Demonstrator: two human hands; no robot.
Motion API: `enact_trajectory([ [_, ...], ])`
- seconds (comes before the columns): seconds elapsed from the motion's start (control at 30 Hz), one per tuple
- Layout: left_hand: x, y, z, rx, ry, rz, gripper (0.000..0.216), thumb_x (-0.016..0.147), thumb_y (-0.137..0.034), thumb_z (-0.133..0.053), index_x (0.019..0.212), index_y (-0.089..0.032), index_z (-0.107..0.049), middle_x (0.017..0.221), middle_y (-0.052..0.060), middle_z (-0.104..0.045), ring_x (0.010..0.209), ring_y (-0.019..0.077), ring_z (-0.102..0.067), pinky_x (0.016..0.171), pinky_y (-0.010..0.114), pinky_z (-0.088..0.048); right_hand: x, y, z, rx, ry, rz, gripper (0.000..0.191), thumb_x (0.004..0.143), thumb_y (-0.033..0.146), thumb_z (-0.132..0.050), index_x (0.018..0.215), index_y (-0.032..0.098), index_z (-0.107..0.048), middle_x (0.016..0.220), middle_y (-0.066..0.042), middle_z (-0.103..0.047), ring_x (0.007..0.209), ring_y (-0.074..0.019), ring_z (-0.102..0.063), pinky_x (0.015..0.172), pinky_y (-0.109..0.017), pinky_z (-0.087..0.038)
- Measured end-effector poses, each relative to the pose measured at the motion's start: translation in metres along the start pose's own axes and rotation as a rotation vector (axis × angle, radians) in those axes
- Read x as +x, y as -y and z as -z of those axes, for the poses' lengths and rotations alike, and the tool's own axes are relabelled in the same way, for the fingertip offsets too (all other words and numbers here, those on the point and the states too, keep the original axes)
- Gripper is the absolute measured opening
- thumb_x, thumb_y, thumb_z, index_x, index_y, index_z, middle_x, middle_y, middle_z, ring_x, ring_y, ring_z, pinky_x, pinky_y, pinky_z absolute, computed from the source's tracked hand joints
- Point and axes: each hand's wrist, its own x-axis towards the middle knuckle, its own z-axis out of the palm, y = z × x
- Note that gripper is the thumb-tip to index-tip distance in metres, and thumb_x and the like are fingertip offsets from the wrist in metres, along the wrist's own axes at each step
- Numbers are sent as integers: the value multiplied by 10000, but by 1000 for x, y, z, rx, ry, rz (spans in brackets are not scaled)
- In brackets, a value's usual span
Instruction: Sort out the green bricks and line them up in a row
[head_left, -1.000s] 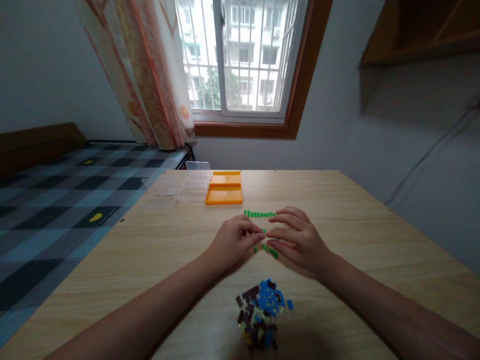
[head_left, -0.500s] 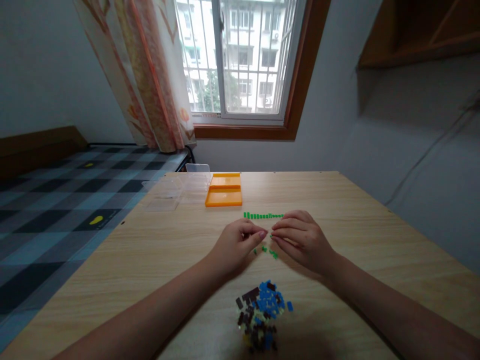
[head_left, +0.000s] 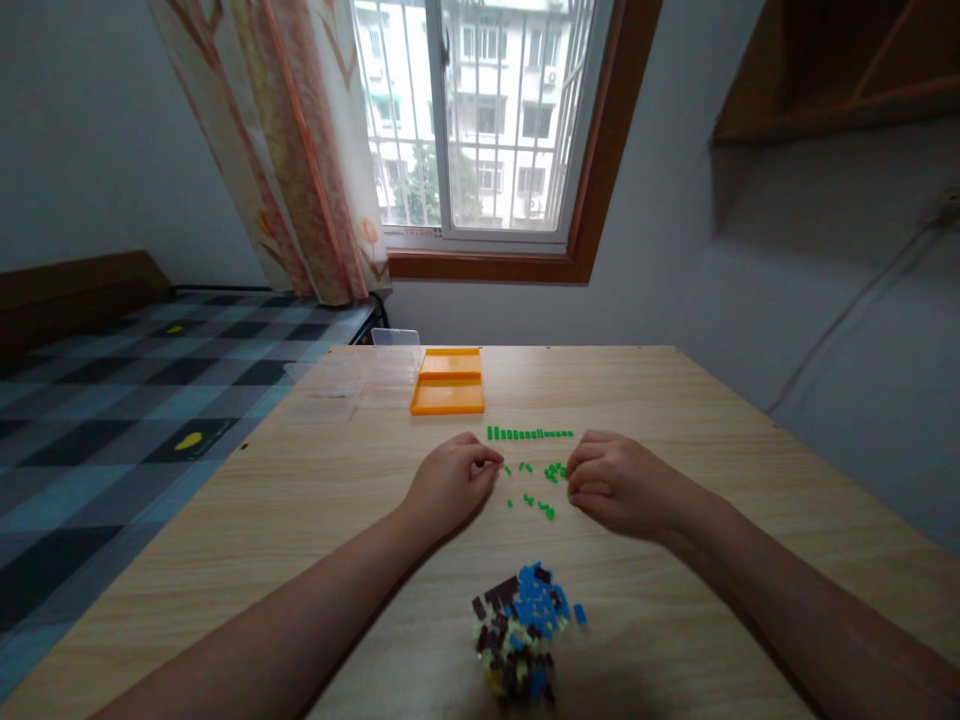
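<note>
Small green building bricks (head_left: pixel 556 472) lie loose on the table between my two hands, some in a cluster and others scattered singly. My left hand (head_left: pixel 454 482) rests at their left side, thumb and forefinger pinched together; whatever may be between them is too small to make out. At the right edge of the cluster is my right hand (head_left: pixel 619 484), its fingers curled and closed, with a bit of green showing by the fingertips. Beyond both hands runs a neat line of green bricks (head_left: pixel 529 434), larger at its left end.
A mixed pile of blue, dark brown and pale bricks (head_left: pixel 525 630) sits close to me. Farther back stand an orange two-part tray (head_left: pixel 448 408) and clear plastic boxes (head_left: pixel 322 405). The wooden table (head_left: pixel 262 530) borders a checkered bed (head_left: pixel 97 400) at left.
My hands have moved apart, left hand to the left and right hand slightly to the right. Green bricks that were hidden between and beneath them now show.
</note>
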Motion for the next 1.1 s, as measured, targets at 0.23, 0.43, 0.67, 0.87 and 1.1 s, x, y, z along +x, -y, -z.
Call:
enact_trajectory([
  [0.23,0,0,-1,9,-2,3,191,879,-184,-606,911,-205,-793,868,44,-673,716,156,-618,676,272,-469,7,10,-13,-33,-129,-74,155,903,237,-620,974,225,-757,1020,-86,-708,959,-222,-620,889,-411,-479],
  [0.43,0,-1,0,41,12,-20,200,886,-179,-600,968,-202,-781,881,45,-670,747,167,-621,709,284,-466,8,7,-27,-105,-78,-117,283,949,346,-592,1189,284,-729,1513,-105,-468,1425,-354,-368,1101,-582,-355],
  [0.67,0,2,-2,49,-11,-13,315,852,-147,-600,1148,-175,-705,856,32,-658,751,178,-597,696,284,-446,6,-5,-32,-99,-38,-166,298,988,350,-534,1211,313,-728,1595,-86,-356,1491,-368,-262,1114,-625,-328],
  [0.87,0,4,-2,19,-17,16,323,848,-149,-600,1151,-176,-708,841,31,-662,745,174,-595,681,276,-426,-6,-32,-25,-124,-102,-259,333,1011,314,-466,1086,267,-787,1547,-102,-434,1481,-348,-294,1138,-600,-323],
  [1.1,2,5,-1,-37,-22,52,310,837,-147,-599,1122,-166,-718,780,19,-648,710,171,-586,669,277,-418,-27,-73,-21,-68,-200,-411,245,917,353,-609,881,239,-823,1404,-120,-581,1389,-351,-432,1123,-588,-367],
])
